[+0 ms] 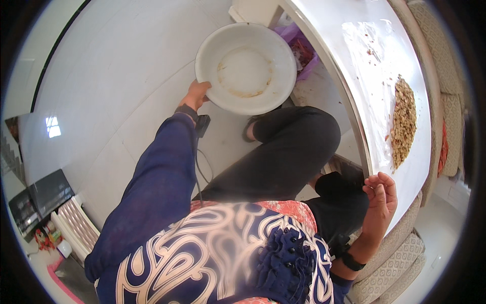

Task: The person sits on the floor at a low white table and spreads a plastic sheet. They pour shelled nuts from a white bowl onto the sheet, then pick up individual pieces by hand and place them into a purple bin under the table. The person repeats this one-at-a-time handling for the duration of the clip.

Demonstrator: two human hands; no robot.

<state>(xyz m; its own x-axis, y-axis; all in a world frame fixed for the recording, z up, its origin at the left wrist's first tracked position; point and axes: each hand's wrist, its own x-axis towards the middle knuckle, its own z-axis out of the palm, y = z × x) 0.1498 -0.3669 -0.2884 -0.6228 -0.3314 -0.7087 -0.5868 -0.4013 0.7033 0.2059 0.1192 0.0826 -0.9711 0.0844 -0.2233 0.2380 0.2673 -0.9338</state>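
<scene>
My left hand (196, 94) grips the near left rim of a wide white basin (246, 72), thumb over the edge. The basin holds nothing; a brownish stain rings its bottom. Whether it rests on the floor or is held above it, I cannot tell. At the near edge of a white-topped table (404, 193) is my right hand (381, 192), fingers bent and slightly apart, with nothing seen in it. Beyond that hand, a heap of small light-brown pieces (404, 121), perhaps nuts or seeds, lies on the table beside a clear plastic sheet (374, 87).
A purple plastic bag (313, 64) of reddish-brown scraps sits between basin and table. My bent legs (281, 152) are below the basin. A cable (205, 163) runs down from a black device (203, 126) by my left wrist. Patterned sofa cushions (436, 49) line the table's far side.
</scene>
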